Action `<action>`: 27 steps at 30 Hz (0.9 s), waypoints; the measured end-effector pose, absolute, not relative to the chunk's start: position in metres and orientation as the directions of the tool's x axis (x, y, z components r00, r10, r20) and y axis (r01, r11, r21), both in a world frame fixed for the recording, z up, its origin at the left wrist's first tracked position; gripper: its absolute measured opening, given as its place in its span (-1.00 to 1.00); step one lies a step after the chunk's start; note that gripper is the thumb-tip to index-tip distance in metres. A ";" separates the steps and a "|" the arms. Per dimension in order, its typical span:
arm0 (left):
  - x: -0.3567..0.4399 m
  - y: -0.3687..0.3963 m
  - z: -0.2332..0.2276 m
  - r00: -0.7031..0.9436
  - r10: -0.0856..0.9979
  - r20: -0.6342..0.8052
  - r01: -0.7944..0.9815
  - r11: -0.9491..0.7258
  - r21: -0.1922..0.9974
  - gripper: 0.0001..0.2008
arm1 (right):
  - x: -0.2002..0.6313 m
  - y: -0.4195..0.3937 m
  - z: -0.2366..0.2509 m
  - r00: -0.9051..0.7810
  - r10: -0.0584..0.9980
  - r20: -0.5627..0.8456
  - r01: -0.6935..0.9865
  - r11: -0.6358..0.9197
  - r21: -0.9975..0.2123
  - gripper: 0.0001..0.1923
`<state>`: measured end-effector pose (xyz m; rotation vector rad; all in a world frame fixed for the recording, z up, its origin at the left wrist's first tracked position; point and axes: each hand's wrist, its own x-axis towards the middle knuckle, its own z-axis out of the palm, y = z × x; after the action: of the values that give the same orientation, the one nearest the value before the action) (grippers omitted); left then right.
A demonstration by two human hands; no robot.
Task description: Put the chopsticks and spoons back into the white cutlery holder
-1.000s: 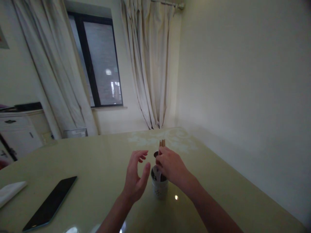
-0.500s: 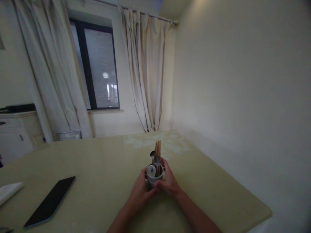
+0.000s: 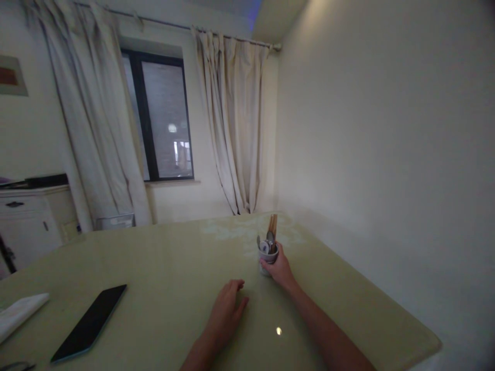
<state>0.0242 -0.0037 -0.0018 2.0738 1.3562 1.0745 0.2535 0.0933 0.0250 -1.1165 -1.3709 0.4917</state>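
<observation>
A light grey cup [image 3: 266,267] stands upright at the right part of the table, with several utensils in it. Wooden chopsticks [image 3: 273,224] rise from its back right, a metal spoon [image 3: 270,237] leans beside them, and a white spoon [image 3: 264,247] with a dark mark sits at the front left. My right hand [image 3: 279,266] is wrapped round the cup's right side, the thumb across its front. To the lower left of the cup, my left hand [image 3: 229,305] is held apart from it, thumb and fingers parted, holding nothing.
On the left of the pale green table [image 3: 162,288] lies a dark flat tablet-like slab [image 3: 91,322], with a white flat object [image 3: 21,313] beyond it at the edge. A plain wall [image 3: 379,180] runs along the right side. Curtains [image 3: 235,118] and a window stand behind.
The cup has moved away and to the right in my right hand. My left hand has let go of it and now sits apart. The view has tilted up slightly.
</observation>
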 end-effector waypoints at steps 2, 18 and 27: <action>0.024 -0.006 0.001 0.218 0.905 0.365 0.574 -0.421 0.702 -0.70 | 0.270 0.109 0.027 0.273 0.819 0.506 0.326 0.416 -0.849 -0.27; 0.026 -0.011 0.008 0.252 0.901 0.353 0.611 -0.431 0.664 -0.61 | 0.308 0.134 0.003 0.381 0.786 0.487 0.328 0.377 -0.866 -0.38; 0.034 -0.077 0.057 0.083 0.864 0.497 0.213 -0.502 0.838 -0.61 | 0.305 0.149 -0.009 0.429 0.717 0.549 0.295 0.462 -0.836 0.13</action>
<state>0.0342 -0.0772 0.0570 1.7876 1.0628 1.4514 0.3051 0.1485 -0.0087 -1.1091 -1.1461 0.3449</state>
